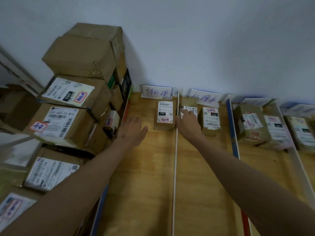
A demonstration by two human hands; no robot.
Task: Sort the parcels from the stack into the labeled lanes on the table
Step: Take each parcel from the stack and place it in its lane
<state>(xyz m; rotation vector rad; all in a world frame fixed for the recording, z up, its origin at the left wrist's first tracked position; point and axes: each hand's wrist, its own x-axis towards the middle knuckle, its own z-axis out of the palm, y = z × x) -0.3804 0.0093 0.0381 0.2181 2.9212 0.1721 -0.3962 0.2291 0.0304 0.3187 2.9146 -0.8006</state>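
A stack of brown cardboard parcels (73, 103) with white labels fills the left side. On the wooden table (146, 176), a small parcel marked 150 (165, 114) stands in the first lane under a handwritten sign (156, 91). My left hand (132, 129) lies flat and open on the wood just left of it. My right hand (187, 122) rests on a small labelled parcel (188, 106) at the far end of the second lane, fingers over its top. Another parcel marked 070 (211, 119) sits right beside it.
A thin white divider (175, 159) separates the first two lanes; a blue-edged divider (232, 128) bounds the second. Further lanes at right hold several parcels (255, 125). Handwritten signs (204, 97) stand against the white wall.
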